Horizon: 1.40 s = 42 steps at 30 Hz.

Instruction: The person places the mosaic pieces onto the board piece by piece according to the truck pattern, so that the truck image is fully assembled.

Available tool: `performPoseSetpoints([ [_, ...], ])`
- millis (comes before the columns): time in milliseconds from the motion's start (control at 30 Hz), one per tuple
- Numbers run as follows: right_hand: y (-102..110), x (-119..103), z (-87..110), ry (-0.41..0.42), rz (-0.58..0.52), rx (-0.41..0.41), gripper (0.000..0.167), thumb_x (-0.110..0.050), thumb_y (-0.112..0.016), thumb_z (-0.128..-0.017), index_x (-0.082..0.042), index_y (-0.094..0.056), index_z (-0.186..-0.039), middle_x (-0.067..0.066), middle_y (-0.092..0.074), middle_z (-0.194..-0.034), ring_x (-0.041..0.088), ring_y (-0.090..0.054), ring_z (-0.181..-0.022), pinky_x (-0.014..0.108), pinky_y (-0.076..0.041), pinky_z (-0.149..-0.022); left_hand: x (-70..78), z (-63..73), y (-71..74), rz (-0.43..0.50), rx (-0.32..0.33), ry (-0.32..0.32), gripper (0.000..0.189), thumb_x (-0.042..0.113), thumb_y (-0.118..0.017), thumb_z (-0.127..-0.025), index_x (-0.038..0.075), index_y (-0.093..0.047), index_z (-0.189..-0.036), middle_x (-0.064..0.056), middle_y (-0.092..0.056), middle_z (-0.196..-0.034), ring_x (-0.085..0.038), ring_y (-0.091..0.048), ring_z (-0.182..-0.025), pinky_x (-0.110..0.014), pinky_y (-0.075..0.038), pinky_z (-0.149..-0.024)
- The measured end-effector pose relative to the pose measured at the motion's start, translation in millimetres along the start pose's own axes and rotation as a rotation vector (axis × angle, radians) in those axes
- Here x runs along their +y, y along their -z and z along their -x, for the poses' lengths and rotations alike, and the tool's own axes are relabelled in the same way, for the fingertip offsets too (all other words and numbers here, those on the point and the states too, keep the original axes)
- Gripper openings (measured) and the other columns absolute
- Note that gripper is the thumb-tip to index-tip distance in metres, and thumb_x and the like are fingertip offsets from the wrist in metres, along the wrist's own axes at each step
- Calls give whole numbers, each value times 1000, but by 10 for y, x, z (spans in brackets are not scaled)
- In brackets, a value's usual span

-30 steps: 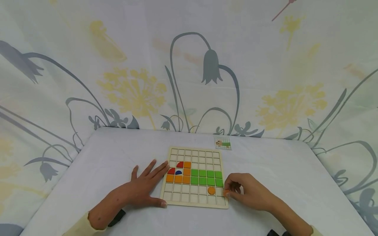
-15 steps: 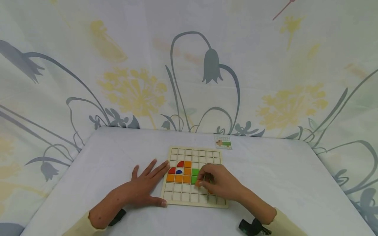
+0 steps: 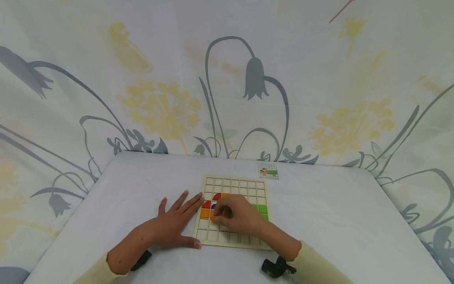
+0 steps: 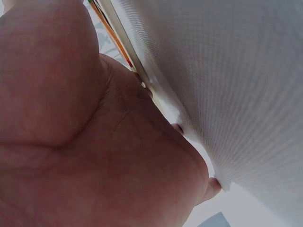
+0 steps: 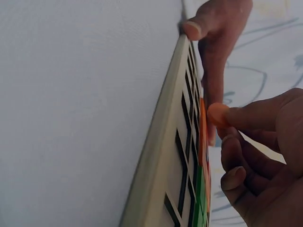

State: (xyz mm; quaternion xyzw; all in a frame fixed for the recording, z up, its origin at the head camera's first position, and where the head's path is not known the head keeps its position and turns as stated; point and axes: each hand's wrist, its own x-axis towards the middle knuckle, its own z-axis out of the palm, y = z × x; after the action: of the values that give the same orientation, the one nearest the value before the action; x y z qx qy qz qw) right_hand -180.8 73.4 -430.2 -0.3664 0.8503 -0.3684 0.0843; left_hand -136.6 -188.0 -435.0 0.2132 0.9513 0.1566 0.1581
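Observation:
In the head view a wooden grid board (image 3: 234, 245) lies on the table, with red pieces (image 3: 207, 204), orange square tiles (image 3: 204, 213), a blue half-round piece (image 3: 213, 206) and green tiles (image 3: 262, 208) set in its cells. Spread out flat, my left hand (image 3: 173, 227) rests on the cloth, its fingertips and thumb tip at the board's left edge. Thumb and fingers of my right hand (image 3: 241, 215) pinch an orange disc (image 5: 218, 115). They hold it above the orange tiles at the board's left. My right hand and wrist hide part of the green rows.
A small picture card (image 3: 268, 171) lies behind the board's far right corner. The table (image 3: 340, 213) has a white cloth, and a flower-printed curtain (image 3: 170, 114) rises behind it. Dark wrist devices, one a black camera (image 3: 274, 268), sit near the table surface.
My right hand, holding the orange disc, has moved left from beside the board's right edge to over its left part. It now covers another orange disc's spot. The left hand has stayed put.

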Motion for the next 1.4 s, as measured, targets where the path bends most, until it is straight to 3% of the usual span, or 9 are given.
performPoseSetpoints([
  [267, -89, -41, -41, -7, 18, -50, 10, -13, -83, -94, -21, -77, -91, -18, -66, -80, 2, -54, -70, 20, -47, -63, -2, 17, 2, 20, 4, -26, 120, 78, -75, -81, 26, -17, -172, 9, -7, -180, -35, 4, -165, -86, 2, -113],
  [533, -99, -22, -22, 15, 105, -42, 5, -16, -83, -94, -20, -81, -94, -19, -65, -81, 4, -54, -74, 20, -46, -65, -5, 10, 1, 24, 2, -26, 120, 77, -75, -81, 27, -16, -172, 9, -7, -180, -35, 4, -165, -86, 3, -113],
  [867, -103, 5, 13, 16, 96, -45, 9, -11, -80, -96, -19, -82, -92, -17, -64, -85, 3, -54, -77, 19, -48, -66, 3, -17, -16, -2, 1, -22, 121, 78, -75, -80, 27, -16, -172, 9, -6, -180, -34, 4, -165, -86, 1, -114],
  [1167, 53, 56, 212, 77, 59, 82, 7, -7, -79, -95, -15, -79, -95, -12, -66, -88, 4, -55, -77, 21, -51, -67, 15, -34, -22, 17, -4, -15, 121, 77, -77, -79, 27, -18, -172, 8, -7, -180, -34, 3, -165, -85, 3, -114],
  [1400, 328, 252, 548, -1, 79, 162, 7, -7, -77, -97, -14, -78, -95, -14, -63, -88, 3, -56, -76, 24, -53, -66, -16, -59, -37, 16, -17, -4, 122, 78, -77, -79, 29, -17, -172, 9, -6, -180, -33, 5, -165, -84, 4, -115],
])
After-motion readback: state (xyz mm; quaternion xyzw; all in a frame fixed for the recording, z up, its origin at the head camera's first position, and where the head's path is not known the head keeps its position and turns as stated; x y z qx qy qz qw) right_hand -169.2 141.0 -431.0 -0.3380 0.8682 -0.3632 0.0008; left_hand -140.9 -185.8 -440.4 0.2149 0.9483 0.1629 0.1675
